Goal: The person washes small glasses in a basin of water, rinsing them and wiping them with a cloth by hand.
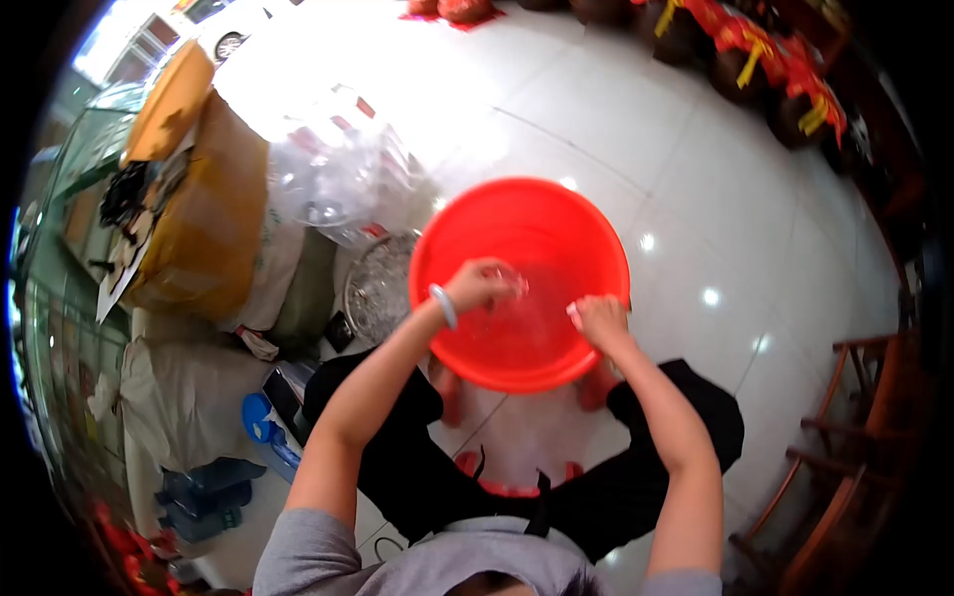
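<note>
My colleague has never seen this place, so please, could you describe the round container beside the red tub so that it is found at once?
Start from the big red tub in the middle of the picture. Just left of it sits a smaller round container. Unlike the clear plastic bag beyond it, it has a thin circular rim and is crowded with shiny clear pieces.

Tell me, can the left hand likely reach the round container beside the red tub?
Probably yes: only the red tub's rim seems between the left hand and the round container, though the fingers hold something clear.
</note>
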### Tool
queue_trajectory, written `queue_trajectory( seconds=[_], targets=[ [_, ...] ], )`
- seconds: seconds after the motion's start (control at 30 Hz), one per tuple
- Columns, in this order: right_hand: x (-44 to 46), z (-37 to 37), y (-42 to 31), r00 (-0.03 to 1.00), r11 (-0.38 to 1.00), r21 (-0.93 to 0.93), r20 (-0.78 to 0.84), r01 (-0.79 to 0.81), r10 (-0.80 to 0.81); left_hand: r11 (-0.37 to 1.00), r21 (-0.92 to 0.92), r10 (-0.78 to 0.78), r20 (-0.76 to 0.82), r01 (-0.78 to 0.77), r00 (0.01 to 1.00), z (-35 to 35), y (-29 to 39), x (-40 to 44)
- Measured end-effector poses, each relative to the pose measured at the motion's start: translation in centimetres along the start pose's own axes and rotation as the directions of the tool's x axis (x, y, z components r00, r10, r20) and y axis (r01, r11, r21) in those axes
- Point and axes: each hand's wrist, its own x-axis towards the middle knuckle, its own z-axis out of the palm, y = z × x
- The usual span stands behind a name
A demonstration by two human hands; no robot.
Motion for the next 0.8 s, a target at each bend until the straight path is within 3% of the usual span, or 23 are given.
queue_trajectory(
  seconds=[0.03, 0.1, 0.13, 0.17, 0.2, 0.23, 0.3, 0.33, 0.37, 0.43, 0.5, 0.57, 0.6, 0.63, 0.67, 0.7, 0.77, 0.8],
  targets=[
    [-0.1, 0.1, 0.0, 1.000, 1.000, -0.008, 0.006, 0.008, -0.008, 0.966, -0.243, -0.074, 0.057, 0.086, 0.996, -0.4, 1.0, -0.2],
    [-0.2, 0.0, -0.1, 1.000, 1.000, -0.005, 0.018, -0.012, 0.012, 0.928, -0.323, -0.143, 0.159, 0.188, 0.977, -1.0, -0.2, 0.1],
    [-0.2, -0.1, -0.2, 1.000, 1.000, -0.013, 0.000, -0.005, 0.005, 0.855, 0.498, -0.137, -0.050, 0.143, 0.989, -0.8, -2.8, 0.8],
    [-0.3, 0.2, -0.2, 1.000, 1.000, -0.015, 0.001, -0.017, 0.017, 0.404, 0.900, 0.180, 0.099, -0.166, 0.979, -2.4, -7.9, 1.9],
    [-0.1, 0.5, 0.1, 1.000, 1.000, -0.011, -0.026, 0.007, -0.007, 0.722, 0.692, 0.012, -0.042, 0.020, 0.999, -1.7, -7.1, 1.8],
    [-0.2, 0.9, 0.4, 0.998, 0.999, -0.002, -0.045, 0.034, -0.034, 0.901, 0.365, -0.207, -0.111, 0.234, 0.972, -1.0, -6.4, 1.5],
    [-0.3, 0.3, 0.1, 1.000, 1.000, -0.003, -0.022, -0.018, 0.018, 0.968, -0.102, -0.232, -0.036, 0.228, 0.972, -0.9, -2.7, 1.5],
    [-0.3, 0.2, 0.0, 1.000, 1.000, -0.024, -0.026, -0.016, 0.015, 0.897, -0.347, -0.284, 0.018, 0.273, 0.959, -0.4, -0.2, 0.6],
    [-0.3, 0.3, 0.0, 1.000, 0.999, -0.050, -0.027, -0.006, 0.004, 0.897, -0.340, -0.295, 0.014, 0.282, 0.956, -0.7, 0.9, 0.2],
    [-0.2, 0.5, 0.0, 1.000, 0.999, -0.032, -0.009, 0.011, -0.012, 0.812, -0.463, -0.278, 0.229, 0.356, 0.933, -1.3, 2.5, -0.4],
    [-0.2, 0.2, 0.0, 0.999, 1.000, -0.022, 0.030, -0.018, 0.019, 0.830, -0.443, -0.273, 0.209, 0.340, 0.939, -1.3, 3.7, -0.8],
    [-0.1, 0.1, 0.0, 0.999, 0.999, -0.021, 0.035, -0.028, 0.028, 0.715, -0.582, -0.118, 0.447, 0.388, 0.887, -1.7, 4.0, -0.8],
    [-0.2, 0.1, -0.1, 0.998, 0.999, -0.015, 0.043, -0.039, 0.040, 0.715, -0.581, -0.121, 0.445, 0.389, 0.887, -1.9, 2.3, -0.1],
    [-0.4, 0.2, -0.2, 0.998, 0.999, -0.008, 0.045, -0.035, 0.035, 0.993, -0.032, -0.110, 0.166, 0.117, 0.980, -2.0, -0.9, 1.3],
    [-0.4, 0.3, -0.1, 1.000, 1.000, 0.002, 0.011, -0.023, 0.023, 0.803, 0.594, 0.089, -0.055, -0.039, 0.995, -1.1, -0.9, 1.5],
    [-0.3, 0.3, 0.1, 1.000, 1.000, 0.010, -0.025, -0.006, 0.006, 0.277, 0.955, 0.177, -0.155, 0.102, 0.972, 0.0, -0.5, 0.2],
    [-0.2, 0.3, 0.2, 1.000, 1.000, 0.002, -0.021, 0.022, -0.022, 0.722, 0.691, 0.163, -0.126, -0.032, 0.978, -1.9, -1.7, 0.7],
    [-0.3, 0.0, 0.1, 1.000, 1.000, 0.005, -0.010, 0.003, -0.003, 0.813, 0.579, 0.192, -0.178, -0.055, 0.965, -2.4, -0.2, 0.0]
  ],
)
